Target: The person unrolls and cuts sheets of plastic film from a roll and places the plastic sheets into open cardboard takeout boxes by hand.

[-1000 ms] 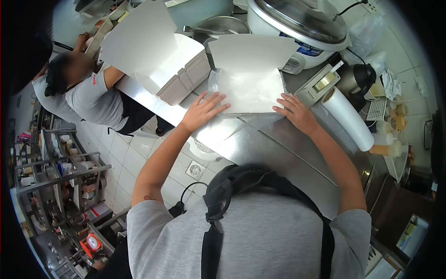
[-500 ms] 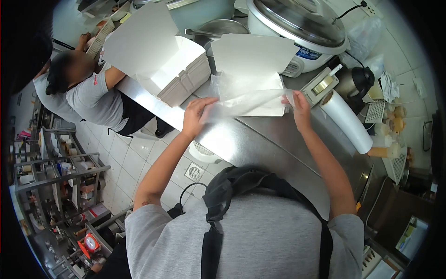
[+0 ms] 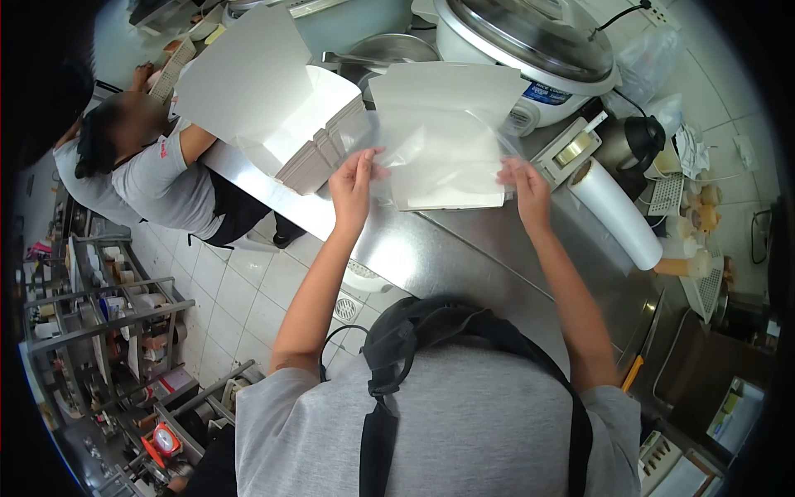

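Left hand (image 3: 354,184) and right hand (image 3: 527,186) each pinch, fingers closed, one side of a clear plastic sheet (image 3: 435,149) that spans crosswise from grip to grip. The open white box (image 3: 451,199) lies between and beneath both grips, lid (image 3: 447,91) raised beyond them. Right hand is nearer the box; left stands farther out, beside the stacked boxes (image 3: 319,161). I cannot tell the box's long axis.

White box (image 3: 447,93); translucent sheet (image 3: 439,149); grey shirt (image 3: 480,414)
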The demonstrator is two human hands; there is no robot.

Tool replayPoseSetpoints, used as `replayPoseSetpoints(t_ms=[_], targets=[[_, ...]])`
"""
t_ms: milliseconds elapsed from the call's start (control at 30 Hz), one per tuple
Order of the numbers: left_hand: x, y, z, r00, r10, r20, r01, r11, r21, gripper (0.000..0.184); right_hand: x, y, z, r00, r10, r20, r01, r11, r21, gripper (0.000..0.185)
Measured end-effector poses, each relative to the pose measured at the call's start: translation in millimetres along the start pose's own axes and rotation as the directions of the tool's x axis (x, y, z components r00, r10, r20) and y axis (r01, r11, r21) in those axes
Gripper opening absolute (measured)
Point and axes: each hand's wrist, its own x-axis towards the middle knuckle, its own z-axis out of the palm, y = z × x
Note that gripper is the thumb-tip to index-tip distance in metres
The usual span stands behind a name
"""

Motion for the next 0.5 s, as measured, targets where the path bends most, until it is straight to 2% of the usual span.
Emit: replayPoseSetpoints(t_ms=[33,100,133,200,300,400,467,500], targets=[[2,4,3,0.995,-0.101,-0.015,0.1,0.992,-0.076,0.029,0,-2,1,0.998,0.057,-0.017,-0.057,0.998,-0.006,0.034],[9,6,7,0.978,-0.206,-0.041,0.207,0.978,0.02,0.033,1,-4,1,0.984,0.171,-0.051,-0.171,0.985,-0.014,0.039],[14,6,9,0.965,-0.256,-0.057,0.259,0.963,0.067,0.034,1,-4,3,0.978,0.197,-0.075,-0.203,0.976,-0.08,0.039],[22,-13,6,0.964,-0.258,-0.06,0.264,0.956,0.128,0.035,2,-2,4,0.961,0.243,-0.131,-0.266,0.941,-0.207,0.04],[24,-26,0,0.96,-0.271,-0.067,0.279,0.939,0.2,0.037,3,4,1,0.956,0.247,-0.162,-0.282,0.923,-0.26,0.04],[24,-27,-11,0.965,-0.256,-0.049,0.258,0.911,0.322,0.04,-1,3,-4,0.929,0.322,-0.185,-0.364,0.885,-0.29,0.033],[20,-17,-18,0.972,-0.227,-0.052,0.227,0.873,0.431,0.04,-6,2,-11,0.948,0.196,-0.251,-0.29,0.855,-0.431,0.024],[15,-10,-22,0.977,-0.201,-0.071,0.213,0.883,0.418,0.041,-10,1,-13,0.953,0.128,-0.275,-0.256,0.828,-0.499,0.02]])
